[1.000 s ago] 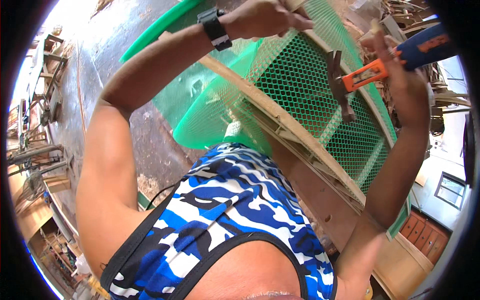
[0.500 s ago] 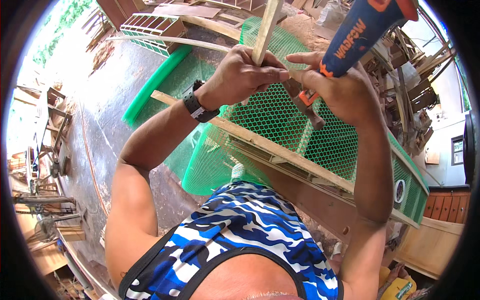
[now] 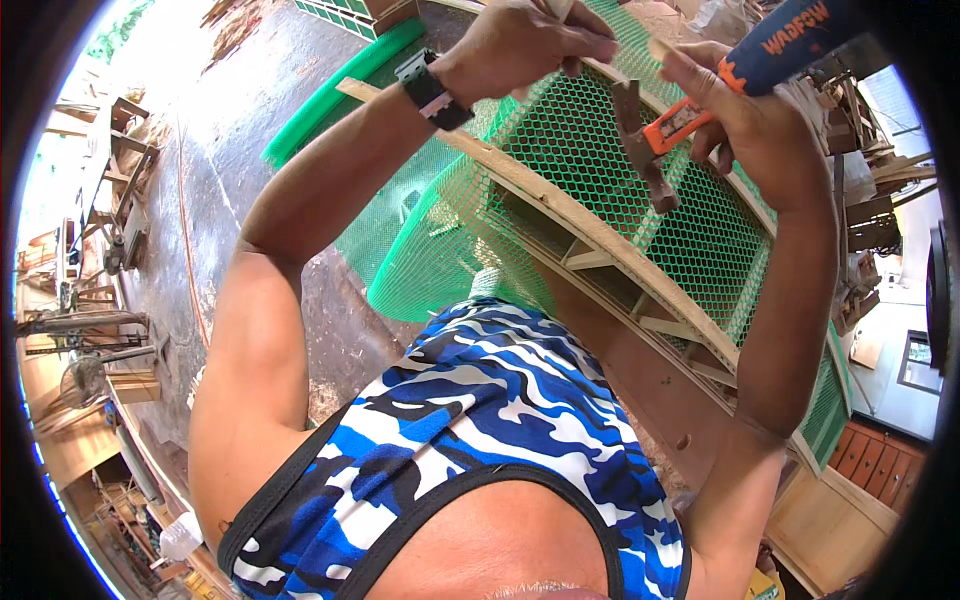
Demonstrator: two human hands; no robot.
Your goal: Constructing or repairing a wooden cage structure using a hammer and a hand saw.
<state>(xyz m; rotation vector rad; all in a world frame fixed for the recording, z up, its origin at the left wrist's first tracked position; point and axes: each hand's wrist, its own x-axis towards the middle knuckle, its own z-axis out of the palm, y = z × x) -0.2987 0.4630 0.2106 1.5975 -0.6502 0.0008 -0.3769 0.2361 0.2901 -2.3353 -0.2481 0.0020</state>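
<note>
At the top edge my left hand (image 3: pixel 525 45), with a watch on the wrist, is closed around a thin wooden strip (image 3: pixel 557 9), most of it out of view. Its thumb and forefinger meet, but whether they pinch something small I cannot tell. My right hand (image 3: pixel 750 115) grips a hammer with a dark blue and orange handle (image 3: pixel 790 45). The hammer's brown metal head (image 3: pixel 640 150) hangs below that hand. Behind both hands lies a long wooden frame (image 3: pixel 560 205) covered with green hexagonal mesh (image 3: pixel 575 140).
Loose green mesh (image 3: pixel 420 265) droops from the frame's near left end against my shirt. Beyond it a green mesh roll (image 3: pixel 340 95) lies on the dark floor (image 3: pixel 235 150). Scrap wood is piled at the right, and a fan (image 3: pixel 85 380) stands at the left.
Both hands have moved apart: the left up and slightly left, the right to the right with the hammer. The hammer head now shows more fully, and the view has tilted.
</note>
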